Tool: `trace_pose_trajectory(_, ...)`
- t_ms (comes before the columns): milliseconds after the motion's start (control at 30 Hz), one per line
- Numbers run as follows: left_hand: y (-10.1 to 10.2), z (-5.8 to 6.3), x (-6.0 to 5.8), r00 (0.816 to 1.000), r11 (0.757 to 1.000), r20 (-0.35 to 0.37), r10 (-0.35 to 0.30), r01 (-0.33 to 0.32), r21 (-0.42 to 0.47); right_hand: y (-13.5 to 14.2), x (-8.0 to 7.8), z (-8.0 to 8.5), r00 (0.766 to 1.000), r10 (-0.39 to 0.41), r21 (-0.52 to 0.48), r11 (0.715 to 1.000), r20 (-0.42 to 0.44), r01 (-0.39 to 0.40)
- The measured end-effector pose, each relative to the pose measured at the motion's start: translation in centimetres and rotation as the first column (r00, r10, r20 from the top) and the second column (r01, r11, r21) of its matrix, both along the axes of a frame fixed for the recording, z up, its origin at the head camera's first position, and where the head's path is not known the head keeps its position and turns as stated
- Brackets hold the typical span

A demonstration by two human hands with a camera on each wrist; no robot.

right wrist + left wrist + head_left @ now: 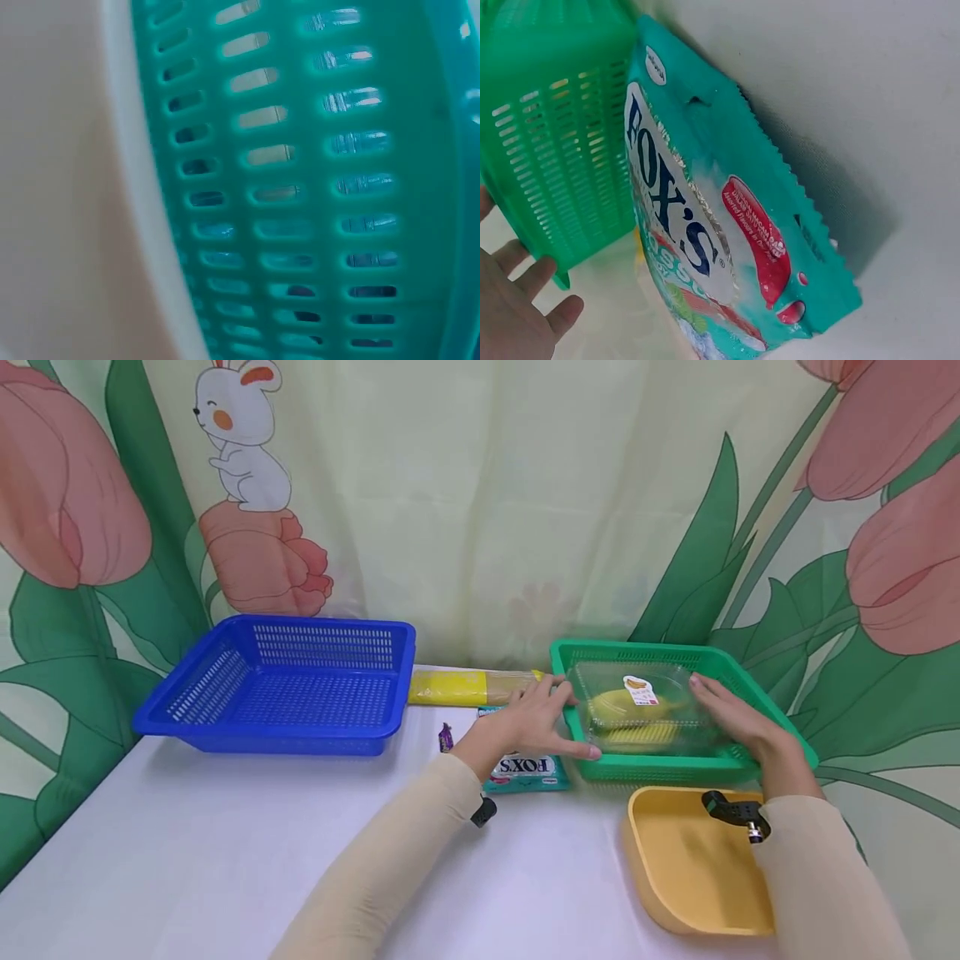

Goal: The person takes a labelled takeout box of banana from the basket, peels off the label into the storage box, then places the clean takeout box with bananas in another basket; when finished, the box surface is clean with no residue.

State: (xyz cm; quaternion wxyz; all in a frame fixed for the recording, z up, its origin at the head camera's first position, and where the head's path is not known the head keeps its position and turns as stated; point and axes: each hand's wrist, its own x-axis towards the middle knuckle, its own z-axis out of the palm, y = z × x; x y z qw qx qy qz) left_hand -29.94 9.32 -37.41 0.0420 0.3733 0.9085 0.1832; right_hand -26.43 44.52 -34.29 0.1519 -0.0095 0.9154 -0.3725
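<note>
A clear plastic box [678,727] with yellow fruit [622,706] inside and a banana sticker on its lid sits in the green basket [667,768]. My left hand [536,718] is spread at the basket's left rim, above a teal FOX'S candy bag [525,774]. In the left wrist view, its fingers [536,277] lie beside the basket rim; whether they touch it I cannot tell. Against the box's right side rests my right hand [738,714], fingers fairly straight. The right wrist view shows the slotted basket wall [307,172] but not the hand.
On the left stands a blue basket [273,739]. A yellow packet [450,688] lies between the baskets, with a small purple wrapped item [446,738] in front. A yellow tub [697,868] stands beneath the right forearm. The patterned curtain [465,510] hangs behind the table.
</note>
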Motion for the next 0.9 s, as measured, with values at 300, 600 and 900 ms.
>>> trace_pose_trajectory(300,-0.5,-0.1,0.4,1.000,1.000,0.015,-0.002,0.002,-0.031,0.5,0.4,0.0,0.999,-0.037,-0.100,0.994,-0.014,0.035)
trace_pose_trajectory(600,-0.3,0.4,0.0,1.000,0.998,-0.001,0.005,-0.005,-0.062,1.0,1.9,1.1,0.999,-0.008,-0.181,0.983,-0.054,-0.002)
trace_pose_trajectory(900,0.0,0.5,0.4,1.000,0.997,0.005,0.006,-0.006,-0.077,2.5,3.7,1.1,0.995,0.027,-0.223,0.974,-0.092,-0.047)
